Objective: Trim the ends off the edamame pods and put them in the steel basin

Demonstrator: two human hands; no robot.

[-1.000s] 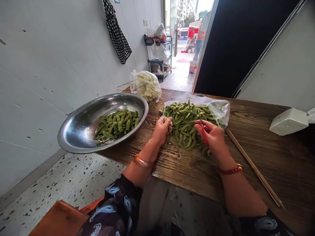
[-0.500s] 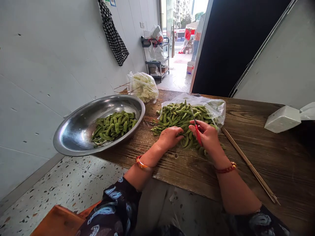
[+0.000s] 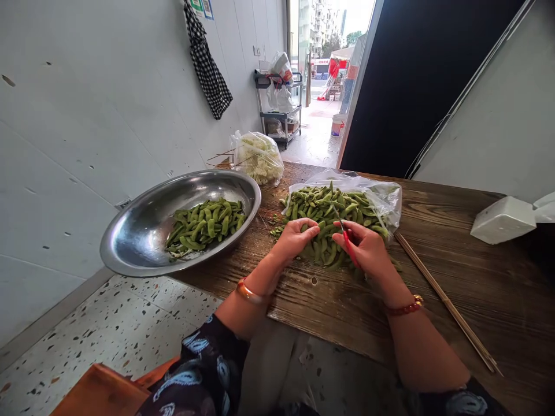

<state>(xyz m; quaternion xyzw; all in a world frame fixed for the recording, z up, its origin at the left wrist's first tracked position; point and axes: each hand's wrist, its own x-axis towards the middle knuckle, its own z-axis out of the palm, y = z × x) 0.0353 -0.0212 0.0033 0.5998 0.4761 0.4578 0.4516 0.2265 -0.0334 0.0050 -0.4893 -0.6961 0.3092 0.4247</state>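
A heap of green edamame pods (image 3: 342, 202) lies partly on a clear plastic bag (image 3: 392, 202) on the wooden table. At the heap's near left edge is my left hand (image 3: 299, 236), its thumb and fingers pinched on an edamame pod that is mostly hidden. My right hand (image 3: 366, 248) grips red-handled scissors (image 3: 349, 247) over the near side of the heap, with the blades pointing up and away to the left. To the left, a wide steel basin (image 3: 143, 219) holds more edamame pods (image 3: 208, 225).
Behind the basin sits a bag of cauliflower (image 3: 259, 159) beside thin sticks. Long wooden skewers (image 3: 451, 306) lie on the right of the table (image 3: 321, 312). A white box (image 3: 503, 221) stands at the far right. Beyond the table is a wheeled cart (image 3: 281, 115) by the doorway.
My left hand has turned and lifted slightly off the pods, thumb now showing on top. The right hand still holds the scissors. The whole view has shifted slightly.
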